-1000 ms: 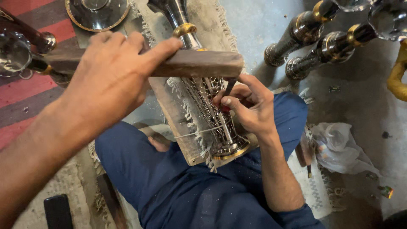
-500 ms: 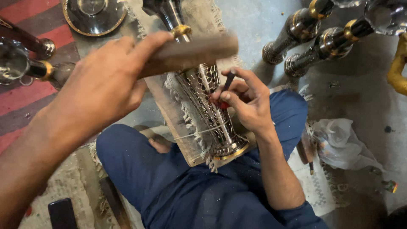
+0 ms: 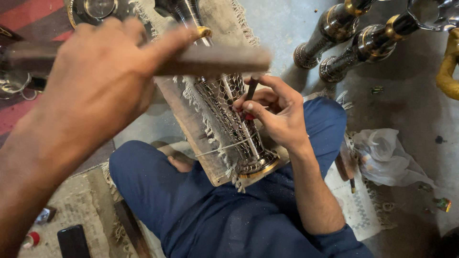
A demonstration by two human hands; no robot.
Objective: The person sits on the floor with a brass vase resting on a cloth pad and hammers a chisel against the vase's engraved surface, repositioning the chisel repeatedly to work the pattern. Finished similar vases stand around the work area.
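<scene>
Engraved metal vase [image 3: 233, 122] lies on a wooden board [image 3: 191, 138] across the lap, centre. Right hand [image 3: 279, 112] pinches a thin punch [image 3: 250, 91] onto it; left hand [image 3: 95, 81] grips a wooden mallet [image 3: 215, 59]. Vase likely rigid, slick, dentable; steady by its base rim.

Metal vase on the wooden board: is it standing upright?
No. The metal vase lies on its side along the wooden board, its gold-rimmed base pointing toward the person's lap, while the right hand holds a punch against it.
</scene>
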